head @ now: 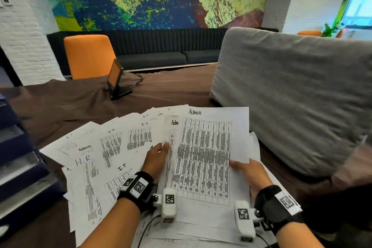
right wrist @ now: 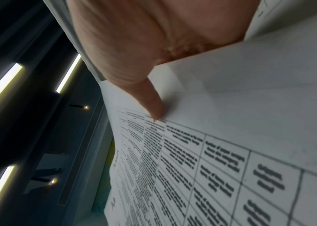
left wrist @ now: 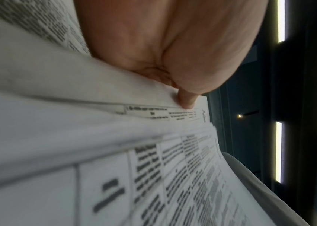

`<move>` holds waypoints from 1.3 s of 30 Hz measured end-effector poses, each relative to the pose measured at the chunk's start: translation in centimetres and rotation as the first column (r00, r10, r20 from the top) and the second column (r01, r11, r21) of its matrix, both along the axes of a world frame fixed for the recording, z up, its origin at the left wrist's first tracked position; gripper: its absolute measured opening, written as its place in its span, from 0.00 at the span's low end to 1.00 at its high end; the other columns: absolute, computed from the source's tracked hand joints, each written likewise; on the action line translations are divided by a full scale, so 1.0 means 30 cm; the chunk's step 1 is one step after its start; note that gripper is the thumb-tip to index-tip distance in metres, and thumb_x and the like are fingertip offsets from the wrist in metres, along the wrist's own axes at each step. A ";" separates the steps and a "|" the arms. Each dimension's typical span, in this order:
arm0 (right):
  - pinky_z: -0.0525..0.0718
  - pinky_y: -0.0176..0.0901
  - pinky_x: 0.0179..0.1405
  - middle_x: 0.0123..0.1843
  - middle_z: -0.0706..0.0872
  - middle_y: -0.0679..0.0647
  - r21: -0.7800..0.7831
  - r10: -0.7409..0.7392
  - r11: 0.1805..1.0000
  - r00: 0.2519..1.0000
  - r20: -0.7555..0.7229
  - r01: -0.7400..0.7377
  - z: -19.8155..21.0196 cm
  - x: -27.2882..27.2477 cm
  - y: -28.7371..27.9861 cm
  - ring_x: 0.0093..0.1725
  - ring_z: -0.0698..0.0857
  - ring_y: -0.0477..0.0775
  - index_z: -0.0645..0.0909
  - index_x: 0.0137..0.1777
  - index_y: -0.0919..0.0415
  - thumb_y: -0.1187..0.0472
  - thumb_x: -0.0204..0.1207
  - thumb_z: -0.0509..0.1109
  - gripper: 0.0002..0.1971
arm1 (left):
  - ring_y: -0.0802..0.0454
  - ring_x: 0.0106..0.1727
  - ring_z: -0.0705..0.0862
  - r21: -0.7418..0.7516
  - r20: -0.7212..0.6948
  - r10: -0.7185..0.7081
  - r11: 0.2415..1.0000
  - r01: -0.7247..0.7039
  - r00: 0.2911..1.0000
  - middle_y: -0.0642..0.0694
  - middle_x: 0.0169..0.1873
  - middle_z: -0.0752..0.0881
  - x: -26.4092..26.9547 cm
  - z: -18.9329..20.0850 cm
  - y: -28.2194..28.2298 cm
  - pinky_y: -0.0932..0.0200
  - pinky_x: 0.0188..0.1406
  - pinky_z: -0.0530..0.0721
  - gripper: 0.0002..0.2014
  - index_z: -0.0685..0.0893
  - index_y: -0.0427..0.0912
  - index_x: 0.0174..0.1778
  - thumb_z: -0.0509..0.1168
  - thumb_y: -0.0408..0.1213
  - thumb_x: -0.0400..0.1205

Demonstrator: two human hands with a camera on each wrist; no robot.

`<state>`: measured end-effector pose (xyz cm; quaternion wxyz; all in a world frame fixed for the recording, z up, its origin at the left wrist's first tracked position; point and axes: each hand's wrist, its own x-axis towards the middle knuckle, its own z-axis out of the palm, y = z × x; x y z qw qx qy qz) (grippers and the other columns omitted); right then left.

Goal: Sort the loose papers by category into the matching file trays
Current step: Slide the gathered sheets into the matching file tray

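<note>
White printed sheets headed I.T, Admin and H.R. lie fanned over the brown-clothed table. My right hand holds the top Admin sheet by its right edge, thumb on the printed face. To its left, my left hand pinches the left edge of a second Admin sheet, most of which is hidden under the first; a fingertip presses on that paper edge. Dark blue stacked file trays stand at the far left.
A large grey cushion leans along the table's right side, close to the papers. A small tablet on a stand with its cable sits at the table's far side. Behind it stand an orange chair and a dark bench.
</note>
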<state>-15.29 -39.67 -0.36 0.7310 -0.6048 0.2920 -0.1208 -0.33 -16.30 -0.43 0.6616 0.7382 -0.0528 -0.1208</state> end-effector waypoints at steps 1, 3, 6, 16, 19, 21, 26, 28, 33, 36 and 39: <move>0.86 0.64 0.61 0.51 0.93 0.60 -0.013 0.011 1.000 1.000 0.006 -0.011 0.003 0.001 0.005 0.50 0.92 0.65 0.87 0.59 0.64 0.66 0.77 0.74 0.11 | 0.47 0.67 0.85 -0.022 -0.020 -0.025 0.999 0.024 0.999 0.46 0.62 0.89 -0.012 0.004 -0.004 0.44 0.75 0.77 0.15 0.87 0.44 0.62 0.60 0.47 0.90; 0.86 0.63 0.61 0.52 0.93 0.59 -0.020 0.045 0.999 0.999 0.015 -0.044 0.005 0.000 0.017 0.51 0.92 0.64 0.86 0.60 0.63 0.66 0.78 0.73 0.11 | 0.50 0.69 0.83 -0.020 -0.042 -0.070 0.997 0.069 0.997 0.49 0.64 0.88 -0.023 0.000 -0.010 0.43 0.77 0.75 0.18 0.86 0.45 0.67 0.59 0.49 0.90; 0.87 0.60 0.58 0.52 0.93 0.59 -0.049 0.077 0.996 0.997 0.005 -0.077 -0.002 0.000 0.017 0.51 0.92 0.63 0.85 0.61 0.62 0.69 0.79 0.71 0.12 | 0.52 0.68 0.82 -0.017 -0.031 -0.088 0.996 0.088 0.996 0.54 0.64 0.86 -0.036 0.009 -0.022 0.46 0.77 0.74 0.15 0.86 0.50 0.65 0.59 0.51 0.89; 0.88 0.51 0.45 0.46 0.94 0.57 -0.144 0.040 0.988 0.990 -0.137 -0.060 -0.029 0.020 -0.006 0.44 0.93 0.62 0.85 0.58 0.61 0.72 0.77 0.71 0.12 | 0.35 0.80 0.65 0.874 -0.002 0.019 0.485 -0.007 1.000 0.38 0.77 0.69 0.056 -0.029 0.168 0.35 0.76 0.71 0.56 0.53 0.43 0.85 0.81 0.52 0.68; 0.86 0.47 0.40 0.43 0.94 0.57 -0.151 0.052 0.986 0.987 -0.150 -0.075 -0.031 0.022 0.005 0.42 0.93 0.61 0.86 0.57 0.62 0.71 0.77 0.71 0.11 | 0.36 0.75 0.73 0.865 -0.013 0.048 0.501 -0.013 0.999 0.38 0.73 0.74 0.097 -0.046 0.178 0.38 0.72 0.77 0.57 0.60 0.42 0.81 0.85 0.52 0.62; 0.86 0.47 0.39 0.43 0.94 0.57 -0.142 0.054 0.987 0.986 -0.158 -0.077 -0.034 0.023 0.005 0.41 0.93 0.61 0.86 0.57 0.62 0.70 0.77 0.71 0.10 | 0.38 0.66 0.82 0.828 -0.039 0.044 0.561 0.008 0.998 0.40 0.65 0.82 0.109 -0.049 0.178 0.43 0.65 0.83 0.50 0.68 0.39 0.75 0.86 0.48 0.61; 0.88 0.60 0.55 0.46 0.93 0.60 -0.149 0.056 0.986 0.987 -0.152 -0.079 -0.033 0.021 0.002 0.47 0.92 0.66 0.86 0.58 0.65 0.70 0.77 0.72 0.10 | 0.40 0.61 0.83 0.870 -0.067 0.031 0.491 0.043 0.997 0.41 0.60 0.84 0.117 -0.043 0.196 0.46 0.61 0.84 0.42 0.80 0.38 0.59 0.84 0.62 0.56; 0.87 0.64 0.59 0.48 0.93 0.60 -0.137 0.081 0.986 0.989 -0.121 -0.097 -0.015 0.016 0.012 0.49 0.92 0.66 0.86 0.59 0.65 0.69 0.78 0.72 0.11 | 0.39 0.69 0.77 0.887 0.002 0.027 0.462 -0.014 1.000 0.41 0.67 0.78 0.107 -0.040 0.194 0.40 0.68 0.79 0.44 0.76 0.44 0.67 0.80 0.66 0.62; 0.88 0.58 0.53 0.52 0.92 0.63 -0.054 0.175 0.984 0.982 0.070 -0.171 0.076 0.002 0.047 0.51 0.92 0.66 0.84 0.60 0.67 0.71 0.79 0.70 0.10 | 0.49 0.53 0.87 0.251 -0.086 -0.063 0.965 0.083 0.994 0.46 0.59 0.86 0.017 0.056 0.155 0.52 0.47 0.86 0.37 0.77 0.44 0.69 0.71 0.67 0.72; 0.88 0.47 0.42 0.49 0.93 0.63 -0.080 0.195 0.980 0.970 0.144 -0.185 0.112 0.006 0.095 0.44 0.92 0.59 0.86 0.55 0.67 0.72 0.79 0.69 0.08 | 0.46 0.51 0.84 0.020 -0.196 -0.283 0.956 0.292 0.939 0.46 0.49 0.87 -0.031 0.105 0.164 0.49 0.57 0.83 0.43 0.83 0.38 0.60 0.80 0.68 0.59; 0.88 0.52 0.47 0.51 0.93 0.63 -0.161 0.195 0.973 0.964 0.180 -0.167 0.143 0.025 0.153 0.46 0.92 0.60 0.86 0.56 0.66 0.69 0.79 0.71 0.08 | 0.49 0.50 0.87 0.015 -0.060 -0.207 0.978 0.208 0.976 0.46 0.42 0.90 -0.071 0.169 0.181 0.54 0.53 0.85 0.21 0.85 0.36 0.53 0.78 0.48 0.73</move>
